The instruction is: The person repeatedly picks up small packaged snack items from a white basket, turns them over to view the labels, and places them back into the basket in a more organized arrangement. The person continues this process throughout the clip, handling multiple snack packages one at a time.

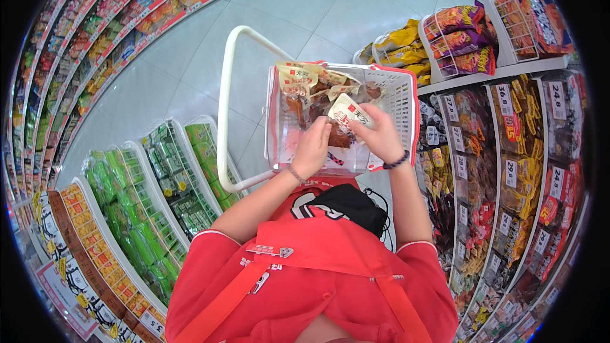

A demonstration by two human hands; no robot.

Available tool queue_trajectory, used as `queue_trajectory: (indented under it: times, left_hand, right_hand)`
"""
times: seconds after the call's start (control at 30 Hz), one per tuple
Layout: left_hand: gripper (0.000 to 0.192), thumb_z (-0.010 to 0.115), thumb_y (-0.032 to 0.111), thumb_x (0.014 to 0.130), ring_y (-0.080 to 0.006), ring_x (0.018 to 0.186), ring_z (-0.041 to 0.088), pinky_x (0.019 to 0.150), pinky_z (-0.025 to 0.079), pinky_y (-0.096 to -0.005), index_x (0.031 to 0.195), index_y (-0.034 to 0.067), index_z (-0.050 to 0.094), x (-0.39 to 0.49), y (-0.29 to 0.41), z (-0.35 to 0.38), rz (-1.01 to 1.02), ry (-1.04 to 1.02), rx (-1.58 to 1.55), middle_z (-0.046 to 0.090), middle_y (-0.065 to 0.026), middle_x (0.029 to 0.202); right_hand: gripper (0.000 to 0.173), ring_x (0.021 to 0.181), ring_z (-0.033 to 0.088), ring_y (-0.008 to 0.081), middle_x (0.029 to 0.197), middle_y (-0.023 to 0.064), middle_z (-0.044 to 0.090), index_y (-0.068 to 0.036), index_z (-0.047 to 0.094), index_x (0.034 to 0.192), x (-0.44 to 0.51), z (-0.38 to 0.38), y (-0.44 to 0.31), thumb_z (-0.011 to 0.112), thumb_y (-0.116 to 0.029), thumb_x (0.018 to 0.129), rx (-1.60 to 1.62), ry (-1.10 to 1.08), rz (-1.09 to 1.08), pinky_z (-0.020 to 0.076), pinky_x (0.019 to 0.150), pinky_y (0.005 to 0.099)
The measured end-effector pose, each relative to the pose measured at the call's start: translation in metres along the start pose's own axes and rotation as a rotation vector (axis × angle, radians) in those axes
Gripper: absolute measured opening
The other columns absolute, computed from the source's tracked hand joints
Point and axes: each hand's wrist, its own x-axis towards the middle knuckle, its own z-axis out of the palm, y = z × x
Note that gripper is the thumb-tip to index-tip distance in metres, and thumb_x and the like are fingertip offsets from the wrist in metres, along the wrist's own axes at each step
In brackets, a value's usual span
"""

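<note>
My right hand (381,133) pinches the upper right edge of a glossy snack packet (347,110), cream on top with brown meat-like food below. At its left edge, the fingers of my left hand (312,146) are closed against the same packet. Both hands are over a clear and white plastic shopping basket (415,119) with a red rim. Inside, several similar cream-topped packets (298,76) lie heaped towards the far side. The white basket handle (222,119) is swung out to the left. My hands hide part of the basket's contents.
On the right, a rack of hanging snack bags (476,176) rises close to my arm, with wire bins of bagged snacks (460,40) above. Green packets (128,214) fill wire bins at left. Stocked shelves (109,33) curve behind the tiled floor (200,57).
</note>
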Motion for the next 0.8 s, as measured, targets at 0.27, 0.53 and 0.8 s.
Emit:
queue_trajectory:
  times: [0.27, 0.53, 0.8]
  left_hand:
    - [0.028, 0.060, 0.023, 0.088, -0.0389, 0.098, 0.062, 0.087, 0.049, -0.0477, 0.104, 0.001, 0.067, 0.022, -0.065, -0.008, 0.001, -0.378, 0.551, 0.067, -0.0201, 0.104]
    - [0.032, 0.062, 0.022, 0.090, -0.0413, 0.100, 0.063, 0.087, 0.049, -0.0466, 0.115, 0.001, 0.060, 0.043, -0.069, 0.004, -0.087, -0.345, 0.214, 0.066, -0.0221, 0.107]
    - [0.037, 0.063, 0.020, 0.092, -0.0321, 0.093, 0.067, 0.082, 0.053, -0.0394, 0.122, 0.000, 0.057, 0.043, -0.066, -0.011, -0.222, -0.423, 0.117, 0.067, -0.0202, 0.103]
  right_hand:
    - [0.007, 0.081, 0.064, 0.0403, 0.079, 0.0198, 0.065, -0.006, 0.067, 0.082, 0.084, 0.056, 0.049, 0.066, -0.012, 0.079, -0.549, 0.011, -0.201, 0.0502, 0.072, 0.0493]
    - [0.015, 0.103, 0.052, 0.0269, 0.100, 0.0097, 0.059, -0.008, 0.069, 0.087, 0.112, 0.073, 0.033, 0.058, -0.014, 0.079, -1.117, 0.270, -0.323, 0.0428, 0.084, 0.0406]
    - [0.014, 0.079, 0.062, 0.0309, 0.086, 0.0130, 0.064, -0.004, 0.066, 0.094, 0.091, -0.005, 0.094, 0.066, -0.013, 0.084, -0.453, 0.770, -0.466, 0.0490, 0.070, 0.0419]
